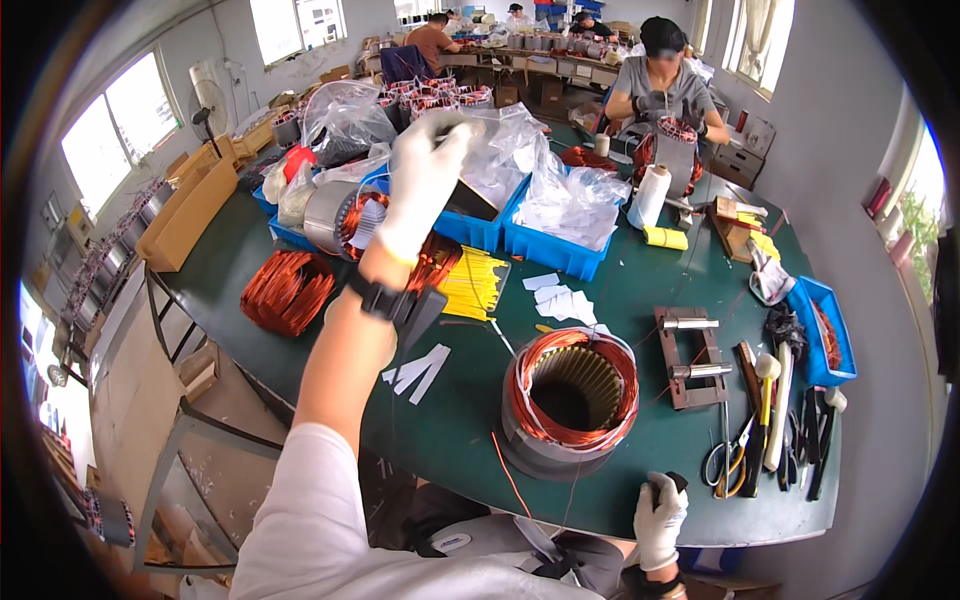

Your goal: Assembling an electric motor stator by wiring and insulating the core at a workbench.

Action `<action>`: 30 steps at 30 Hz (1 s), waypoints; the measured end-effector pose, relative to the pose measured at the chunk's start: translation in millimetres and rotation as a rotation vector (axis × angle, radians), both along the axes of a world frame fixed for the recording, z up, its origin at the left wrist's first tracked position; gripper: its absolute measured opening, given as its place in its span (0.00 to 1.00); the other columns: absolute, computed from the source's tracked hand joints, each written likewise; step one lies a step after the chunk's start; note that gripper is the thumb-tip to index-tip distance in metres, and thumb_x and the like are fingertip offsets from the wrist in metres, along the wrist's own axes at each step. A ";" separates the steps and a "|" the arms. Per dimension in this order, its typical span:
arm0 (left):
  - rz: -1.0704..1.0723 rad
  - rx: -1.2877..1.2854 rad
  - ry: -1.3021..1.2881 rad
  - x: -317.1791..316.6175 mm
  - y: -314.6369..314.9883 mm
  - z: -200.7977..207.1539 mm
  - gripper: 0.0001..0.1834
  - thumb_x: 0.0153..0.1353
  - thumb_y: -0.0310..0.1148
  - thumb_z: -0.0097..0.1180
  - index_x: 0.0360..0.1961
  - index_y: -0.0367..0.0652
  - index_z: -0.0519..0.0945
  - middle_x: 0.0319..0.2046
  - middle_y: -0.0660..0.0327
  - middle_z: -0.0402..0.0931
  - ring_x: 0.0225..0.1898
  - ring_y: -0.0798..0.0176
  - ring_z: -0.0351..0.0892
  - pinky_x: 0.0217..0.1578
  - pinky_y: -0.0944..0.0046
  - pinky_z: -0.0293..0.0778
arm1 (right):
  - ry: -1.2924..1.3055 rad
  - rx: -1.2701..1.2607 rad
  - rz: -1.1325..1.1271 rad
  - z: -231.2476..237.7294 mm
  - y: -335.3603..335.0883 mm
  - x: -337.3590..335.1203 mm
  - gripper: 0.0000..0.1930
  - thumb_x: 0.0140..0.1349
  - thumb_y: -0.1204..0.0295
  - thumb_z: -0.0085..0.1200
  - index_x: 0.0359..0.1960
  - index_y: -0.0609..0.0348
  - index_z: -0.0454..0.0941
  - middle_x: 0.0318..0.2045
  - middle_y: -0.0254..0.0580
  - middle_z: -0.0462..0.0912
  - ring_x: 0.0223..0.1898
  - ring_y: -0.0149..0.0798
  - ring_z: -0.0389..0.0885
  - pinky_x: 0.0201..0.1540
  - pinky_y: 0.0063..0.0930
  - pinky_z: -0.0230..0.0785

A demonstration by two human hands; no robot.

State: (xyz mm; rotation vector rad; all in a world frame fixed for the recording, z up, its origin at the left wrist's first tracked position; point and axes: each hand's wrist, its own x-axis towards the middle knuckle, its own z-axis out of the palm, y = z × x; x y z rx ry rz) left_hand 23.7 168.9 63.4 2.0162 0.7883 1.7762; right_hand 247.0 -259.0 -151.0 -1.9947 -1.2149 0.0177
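A: Starting from the left of the desk (450,430), what is there?
B: A bundle of copper wire (288,292), and behind it a metal cylinder (325,215) lying on its side

A: And the left hand (430,185)?
B: White-gloved, raised above the desk with its fingers curled in; I can't tell whether they pinch anything

A: Next along?
B: Yellow strips (472,285), then a blue bin (550,254) with white slips (565,303) in front of it

A: Where is the copper-wound drum (570,440)?
B: Upright near the front edge, between the hands: well apart from the left hand, nearer to the right hand (660,520), which is beside the desk edge, to the drum's lower right

A: How is that one?
B: Gloved too, fingers bent against a small dark thing (680,482); I can't tell how firmly

A: Farther right?
B: A metal frame (680,392), scissors (738,468) and a yellow-handled mallet (766,390)
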 end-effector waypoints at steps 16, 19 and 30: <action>-0.083 -0.051 0.976 147.7 116.6 -74.4 0.22 0.64 0.44 0.46 0.53 0.44 0.80 0.52 0.48 0.78 0.52 0.49 0.79 0.58 0.51 0.70 | -0.239 -0.044 -0.035 21.5 6.6 -3.1 0.08 0.55 0.79 0.58 0.38 0.60 0.79 0.29 0.50 0.77 0.31 0.55 0.76 0.35 0.45 0.69; 0.027 0.153 1.605 114.9 234.9 -134.2 0.23 0.63 0.43 0.45 0.51 0.42 0.82 0.49 0.48 0.81 0.52 0.48 0.80 0.58 0.50 0.68 | -0.193 0.041 0.040 20.9 20.2 -11.6 0.08 0.55 0.79 0.58 0.38 0.60 0.79 0.29 0.50 0.77 0.31 0.56 0.76 0.34 0.45 0.69; 0.217 -0.049 1.793 178.8 174.3 -123.9 0.31 0.61 0.57 0.48 0.58 0.49 0.79 0.60 0.54 0.75 0.64 0.46 0.69 0.65 0.31 0.44 | -0.230 -0.028 -0.054 22.0 17.3 -5.7 0.08 0.56 0.79 0.58 0.38 0.59 0.79 0.28 0.51 0.77 0.30 0.57 0.75 0.34 0.46 0.68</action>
